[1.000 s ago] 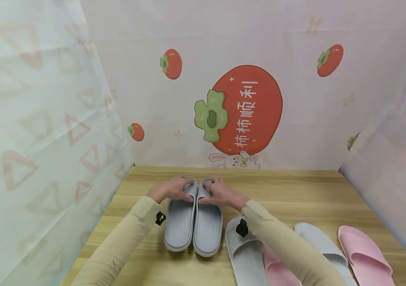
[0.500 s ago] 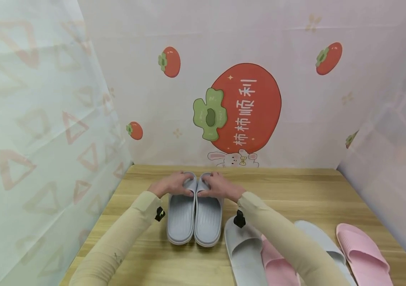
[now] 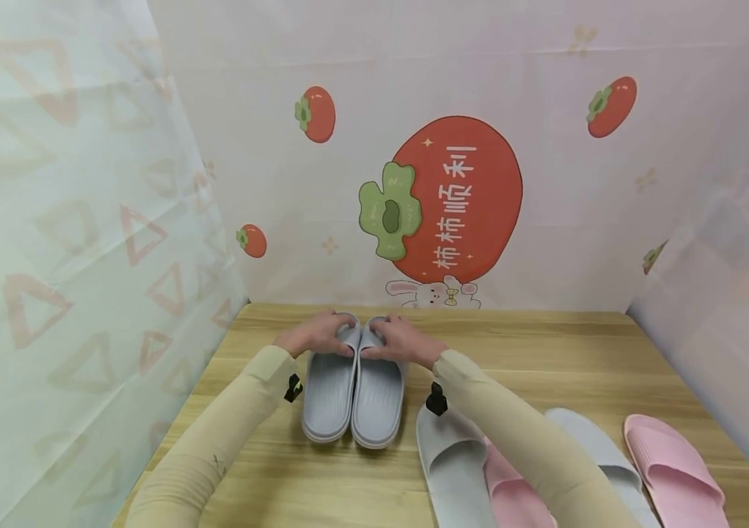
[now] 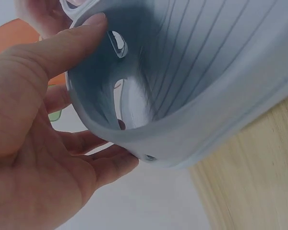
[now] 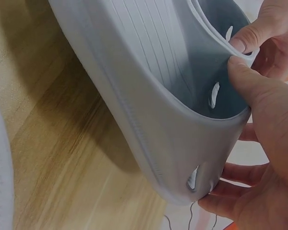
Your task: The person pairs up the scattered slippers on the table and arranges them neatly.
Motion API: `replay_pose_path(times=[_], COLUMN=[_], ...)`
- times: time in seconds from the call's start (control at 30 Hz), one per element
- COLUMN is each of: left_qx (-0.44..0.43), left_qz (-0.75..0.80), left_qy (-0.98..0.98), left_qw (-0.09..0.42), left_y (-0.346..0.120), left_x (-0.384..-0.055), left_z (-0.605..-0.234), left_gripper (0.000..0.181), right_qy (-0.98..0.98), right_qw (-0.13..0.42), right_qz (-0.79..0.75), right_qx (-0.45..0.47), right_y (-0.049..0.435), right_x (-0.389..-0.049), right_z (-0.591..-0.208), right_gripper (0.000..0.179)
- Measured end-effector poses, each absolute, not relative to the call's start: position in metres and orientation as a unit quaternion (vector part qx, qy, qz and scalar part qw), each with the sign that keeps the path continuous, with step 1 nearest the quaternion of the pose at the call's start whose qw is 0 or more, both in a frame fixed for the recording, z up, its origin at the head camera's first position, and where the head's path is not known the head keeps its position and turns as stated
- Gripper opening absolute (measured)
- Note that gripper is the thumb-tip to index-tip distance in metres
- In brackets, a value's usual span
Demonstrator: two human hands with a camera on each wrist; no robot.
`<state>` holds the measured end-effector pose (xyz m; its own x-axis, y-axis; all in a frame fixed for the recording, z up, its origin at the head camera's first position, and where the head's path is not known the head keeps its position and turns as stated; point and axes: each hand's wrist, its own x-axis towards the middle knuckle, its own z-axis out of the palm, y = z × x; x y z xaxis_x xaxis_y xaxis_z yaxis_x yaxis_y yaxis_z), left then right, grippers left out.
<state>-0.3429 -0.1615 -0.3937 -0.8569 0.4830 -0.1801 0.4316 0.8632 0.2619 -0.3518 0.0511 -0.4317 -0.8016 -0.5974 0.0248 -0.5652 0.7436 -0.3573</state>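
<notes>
OK, both hands are on one pair of blue-grey slippers. Left hand [image 3: 318, 334] pinches the left slipper [image 3: 329, 402] at its upper: thumb over the opening's edge, other fingers round the outside. Right hand [image 3: 408, 343] does the same on the right slipper [image 3: 377, 405], thumb inside the rim, fingers below on the outer wall. Slots in the uppers show in both wrist views. Pair sits side by side between the hands, toes at the fingers, heels pointing back toward the wearer. Inner edges meet up near the thumbs, narrow gap toward the heels. Can't tell if the soles touch the wooden table [image 3: 321, 491].

Right of the right hand and nearer the wearer: grey slipper [image 3: 456, 469], then a pink slipper [image 3: 513, 493] partly under the forearm's line of sight. Further right, a pale blue slipper [image 3: 582, 436], also partly covered by the sleeve, and an outer pink slipper [image 3: 678, 469].

Cream sleeves [image 3: 229, 433] on both arms, small black device [image 3: 436, 399] at each wrist. Beyond the hands: white backdrop [image 3: 565, 242] with a big red persimmon print [image 3: 486, 198] and a rabbit print [image 3: 430, 295] below it.
</notes>
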Motion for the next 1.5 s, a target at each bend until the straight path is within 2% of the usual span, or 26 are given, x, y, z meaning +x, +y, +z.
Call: replay_pose_path(times=[0.37, 0.6, 1.5], left_qx=[0.224, 0.216, 0.180], left_qz=[0.101, 0.104, 0.120], left_qy=[0.959, 0.959, 0.964], left_qw=[0.142, 0.150, 0.152], left_y=[-0.165, -0.166, -0.173], left_x=[-0.359, -0.369, -0.394], left_z=[-0.390, -0.390, -0.397], left_gripper=[0.060, 0.059, 0.062], right_qy=[0.932, 0.935, 0.944], right_qw=[0.034, 0.043, 0.039], right_qz=[-0.176, -0.186, -0.134], right_qx=[-0.314, -0.298, -0.298], right_y=[0.045, 0.044, 0.030], right_x=[-0.359, -0.367, -0.398], right_z=[-0.431, -0.431, -0.439], right_gripper=[0.057, 0.060, 0.064])
